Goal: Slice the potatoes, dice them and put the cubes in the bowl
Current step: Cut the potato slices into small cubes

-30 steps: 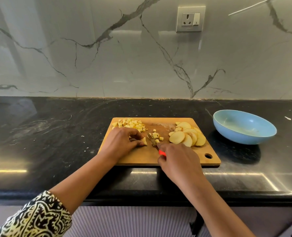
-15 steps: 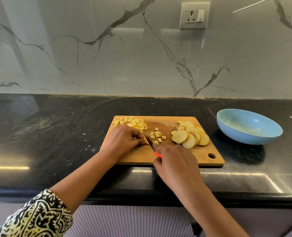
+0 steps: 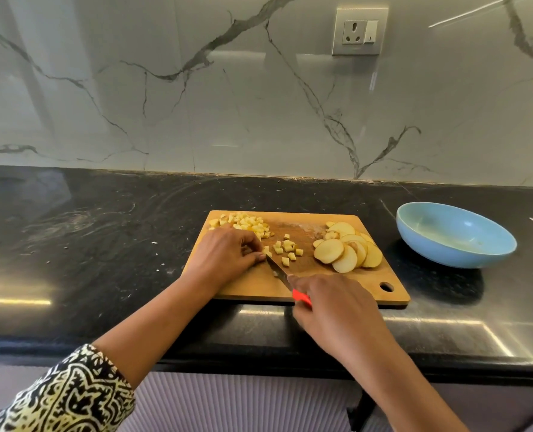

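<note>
A wooden cutting board (image 3: 259, 285) lies on the black counter. Potato cubes (image 3: 246, 224) are heaped at its far left corner, and a few more cubes (image 3: 287, 249) lie loose in the middle. Overlapping round potato slices (image 3: 347, 251) sit on the right side. My left hand (image 3: 224, 257) pinches a small potato piece (image 3: 266, 251) against the board with curled fingers. My right hand (image 3: 336, 310) grips a red-handled knife (image 3: 279, 272), whose blade tip meets that piece. A light blue bowl (image 3: 455, 235) stands to the right of the board.
The black stone counter (image 3: 103, 244) runs left and right of the board, its front edge just below my hands. A marble backsplash rises behind, with a wall socket (image 3: 360, 31) at the upper right. Small white scraps dot the counter.
The knife blade has moved left and closer to my left fingertips. My left hand has stayed on the potato piece. The camera view has shifted slightly.
</note>
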The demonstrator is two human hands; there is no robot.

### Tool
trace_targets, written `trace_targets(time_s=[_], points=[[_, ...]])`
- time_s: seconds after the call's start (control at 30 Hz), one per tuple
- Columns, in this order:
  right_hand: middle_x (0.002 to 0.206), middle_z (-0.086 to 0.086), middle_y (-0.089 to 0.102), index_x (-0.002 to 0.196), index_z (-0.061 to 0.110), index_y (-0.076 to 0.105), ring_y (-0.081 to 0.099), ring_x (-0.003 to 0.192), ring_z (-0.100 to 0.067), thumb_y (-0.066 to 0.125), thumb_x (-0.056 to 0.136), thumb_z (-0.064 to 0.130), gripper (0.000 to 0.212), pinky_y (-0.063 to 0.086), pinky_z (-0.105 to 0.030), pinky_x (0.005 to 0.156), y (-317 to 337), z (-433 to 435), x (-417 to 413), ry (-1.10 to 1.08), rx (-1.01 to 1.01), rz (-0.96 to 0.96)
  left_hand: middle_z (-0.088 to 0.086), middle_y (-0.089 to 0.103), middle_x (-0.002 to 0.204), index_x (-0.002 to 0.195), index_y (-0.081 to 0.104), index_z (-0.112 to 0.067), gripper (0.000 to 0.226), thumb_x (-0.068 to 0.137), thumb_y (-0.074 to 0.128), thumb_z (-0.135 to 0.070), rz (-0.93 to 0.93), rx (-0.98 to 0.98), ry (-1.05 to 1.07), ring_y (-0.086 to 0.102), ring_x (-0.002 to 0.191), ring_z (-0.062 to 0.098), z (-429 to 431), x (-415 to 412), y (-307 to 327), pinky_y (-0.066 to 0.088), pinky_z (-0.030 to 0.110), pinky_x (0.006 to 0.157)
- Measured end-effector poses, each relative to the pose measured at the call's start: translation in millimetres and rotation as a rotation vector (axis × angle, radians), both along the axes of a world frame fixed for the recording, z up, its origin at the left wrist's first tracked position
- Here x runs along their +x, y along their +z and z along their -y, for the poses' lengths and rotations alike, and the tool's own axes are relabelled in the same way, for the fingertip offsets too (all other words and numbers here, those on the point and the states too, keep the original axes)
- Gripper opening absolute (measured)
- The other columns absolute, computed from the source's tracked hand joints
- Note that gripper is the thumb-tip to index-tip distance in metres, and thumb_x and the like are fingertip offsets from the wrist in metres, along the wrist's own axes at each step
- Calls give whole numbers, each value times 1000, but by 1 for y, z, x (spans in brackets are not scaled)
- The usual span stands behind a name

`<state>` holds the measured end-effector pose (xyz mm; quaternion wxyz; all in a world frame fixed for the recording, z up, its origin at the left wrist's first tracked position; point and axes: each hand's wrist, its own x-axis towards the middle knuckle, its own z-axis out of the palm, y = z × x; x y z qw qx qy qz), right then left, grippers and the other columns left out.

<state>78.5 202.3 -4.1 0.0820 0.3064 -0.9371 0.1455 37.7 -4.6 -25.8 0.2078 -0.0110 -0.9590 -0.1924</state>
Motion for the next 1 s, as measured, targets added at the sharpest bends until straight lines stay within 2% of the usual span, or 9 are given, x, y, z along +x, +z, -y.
trace_targets(time_s=[0.13,0.23,0.4,0.5,0.6,0.67,0.77,0.93,1.0], points=[[100,7,65,131,30,55,59,82,-10,50,96,30,36,52,-26,70,-2,22,-18,-38,-19,-36,-7,66,102,98,71,-31,19,85,65,-43,-77,-107,80,51,101,13,-1,0,0,38,32,86],[97,6,66,131,30,55,60,81,-11,51,96,30,36,53,-27,69,-1,25,-28,-82,-28,-23,-7,59,112,98,72,-31,19,85,66,-42,-102,-142,129,46,107,14,2,-1,0,36,30,83],[105,13,65,138,35,48,59,81,-6,51,96,33,42,51,-22,68,-7,13,-26,-57,-52,-24,-8,54,118,101,71,-33,18,86,66,-40,-63,-106,133,42,115,13,5,-2,0,35,34,91],[99,10,66,138,33,48,60,82,-9,48,97,33,41,51,-25,68,-10,13,-24,-50,-29,-67,-8,54,121,109,67,-32,23,86,66,-33,-90,-53,123,42,118,14,8,-3,0,33,35,94],[100,7,66,134,29,52,61,86,-13,44,99,30,36,47,-26,66,-11,17,-21,-45,2,-124,-8,57,115,105,69,-32,23,83,69,-38,-174,-31,2,46,113,13,7,-1,0,36,35,91],[98,4,65,127,24,55,60,85,-16,42,100,24,31,42,-26,62,-12,22,-19,-38,40,-150,-10,60,107,94,72,-33,18,79,71,-43,-164,-77,-92,50,106,13,1,0,0,39,35,87],[98,2,63,126,21,54,59,85,-17,42,100,20,29,37,-26,61,-13,25,-16,-34,60,-141,-9,61,101,89,74,-32,13,79,72,-40,-134,-103,-101,52,100,14,-4,-3,-1,43,41,87],[100,3,63,129,23,53,58,87,-15,45,99,23,31,45,-26,68,-9,13,-12,-9,32,-92,-11,62,99,89,74,-32,15,81,70,-43,-102,-124,-96,51,95,11,-3,-8,-3,46,42,85],[98,4,61,131,24,52,56,84,-15,45,98,22,33,44,-27,66,-9,8,-7,-3,32,-81,-11,63,100,90,74,-32,15,82,69,-43,-101,-130,-105,51,96,10,-4,-8,-3,46,41,86]])
